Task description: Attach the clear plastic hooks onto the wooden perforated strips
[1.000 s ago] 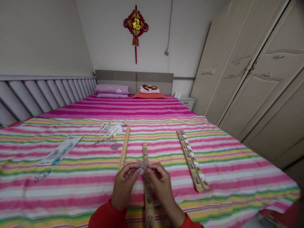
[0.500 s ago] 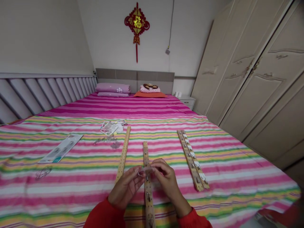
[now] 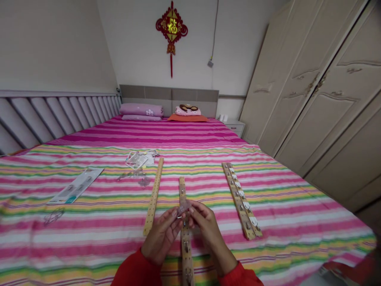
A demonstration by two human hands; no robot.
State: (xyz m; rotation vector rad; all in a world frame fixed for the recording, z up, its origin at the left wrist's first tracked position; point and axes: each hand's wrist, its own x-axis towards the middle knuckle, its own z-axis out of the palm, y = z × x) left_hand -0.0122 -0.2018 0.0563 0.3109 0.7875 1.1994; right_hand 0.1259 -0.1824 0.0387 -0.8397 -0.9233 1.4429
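Observation:
A clear adhesive hook with a small metal hook part is held up between my two hands. My left hand pinches it near the metal part, and the fingertips of my right hand grip its other edge. Directly beneath lies a wooden strip with several metal hooks along its length; my hands hide part of it. Left of that strip rests a bare perforated wooden strip, close to my left hand.
Two wooden strips with metal and white hooks lie side by side at right. At left are a flat hook package, thin wire-like pieces, loose clear hooks and clear packaging. Everything rests on a striped bedspread.
The clear hook has been tilted so that its face shows more. My left hand has shifted slightly right, and both hands are closer together.

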